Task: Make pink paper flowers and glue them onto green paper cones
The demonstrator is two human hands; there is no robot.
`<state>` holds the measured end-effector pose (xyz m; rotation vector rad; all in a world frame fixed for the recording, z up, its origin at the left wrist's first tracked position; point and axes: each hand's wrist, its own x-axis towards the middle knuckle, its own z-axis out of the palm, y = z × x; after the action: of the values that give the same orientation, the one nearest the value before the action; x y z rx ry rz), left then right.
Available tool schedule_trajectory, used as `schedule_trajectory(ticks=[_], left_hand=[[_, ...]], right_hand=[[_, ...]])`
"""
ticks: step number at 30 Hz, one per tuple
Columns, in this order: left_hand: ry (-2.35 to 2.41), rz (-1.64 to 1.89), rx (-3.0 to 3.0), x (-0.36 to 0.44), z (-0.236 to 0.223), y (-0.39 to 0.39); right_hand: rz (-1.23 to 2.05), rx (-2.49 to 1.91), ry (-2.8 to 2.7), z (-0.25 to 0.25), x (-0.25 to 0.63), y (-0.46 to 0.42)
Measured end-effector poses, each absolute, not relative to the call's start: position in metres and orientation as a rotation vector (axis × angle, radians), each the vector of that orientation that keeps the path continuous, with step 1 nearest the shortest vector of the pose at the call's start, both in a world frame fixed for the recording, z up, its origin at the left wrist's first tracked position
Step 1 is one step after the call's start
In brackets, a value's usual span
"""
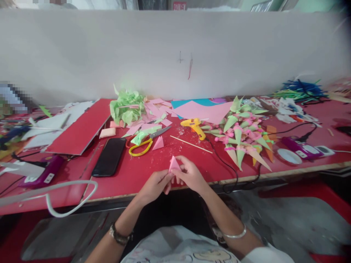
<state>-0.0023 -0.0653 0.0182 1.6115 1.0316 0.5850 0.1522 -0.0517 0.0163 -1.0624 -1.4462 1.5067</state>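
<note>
Folded pink paper (173,166), head view: pinched between thumbs and fingers of my left hand (155,185) and right hand (191,174), neither clearly nearer. It sits on my side of the yellow glue gun (194,127), left of it; long axis upright-ish, tip pointing away from me.

Counts, placed from the glue gun: one second pink fold (158,143), left and nearer me; one pair of scissors (151,136), left, just beyond that fold; one black phone (109,157), farther left; one thin stick (191,144), just on my side. Paper cones (239,133), right: overlapping, count not possible.
</note>
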Motion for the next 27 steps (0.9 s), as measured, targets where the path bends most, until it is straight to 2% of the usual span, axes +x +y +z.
schedule_trajectory(ticks=[6,14,20,27], left_hand=[[0.988,0.424,1.541,-0.005,0.021,-0.066],[0.936,0.34,1.572,-0.007,0.028,-0.064],[0.947,0.39,1.589,-0.005,0.029,-0.064],[1.089,0.561,1.501,-0.008,0.025,-0.061]], right_hand=[[1.636,-0.93,-1.694,0.026,0.165,-0.045],[1.543,-0.927,-1.748,0.03,0.169,-0.043],[1.412,-1.078,-1.603,0.018,0.158,-0.043],[1.578,-1.009,-1.632,0.019,0.157,-0.043]])
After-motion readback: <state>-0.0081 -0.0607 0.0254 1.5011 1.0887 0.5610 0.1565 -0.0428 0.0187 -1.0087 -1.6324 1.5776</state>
